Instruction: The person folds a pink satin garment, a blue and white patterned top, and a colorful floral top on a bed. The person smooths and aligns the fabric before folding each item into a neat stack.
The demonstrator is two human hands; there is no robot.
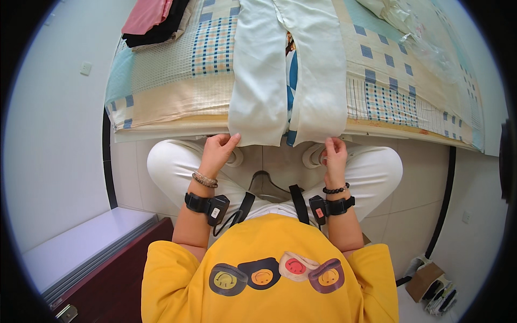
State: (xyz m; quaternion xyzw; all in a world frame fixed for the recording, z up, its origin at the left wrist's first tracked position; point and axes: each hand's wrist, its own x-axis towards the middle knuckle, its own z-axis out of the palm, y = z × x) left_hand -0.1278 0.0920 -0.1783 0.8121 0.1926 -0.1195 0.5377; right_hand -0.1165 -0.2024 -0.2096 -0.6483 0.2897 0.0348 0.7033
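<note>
A pair of white trousers (262,68) lies flat on the bed, its two legs pointing towards me and the hems hanging slightly past the bed's edge. My left hand (220,149) pinches the outer corner of the left-hand hem between thumb and fingers. At the outer corner of the other hem, my right hand (335,151) has its fingertips closed on the cloth. Between the legs shows a strip of blue, white and brown patterned fabric (291,80). The waist end runs out of view at the top.
The bed (161,97) has a patchwork-print cover. Folded pink and black clothes (151,20) lie at its far left, and a clear plastic bag (434,56) at the right. Behind me on the left is a dark red wooden panel (121,278); a brown box (424,282) stands on the floor at right.
</note>
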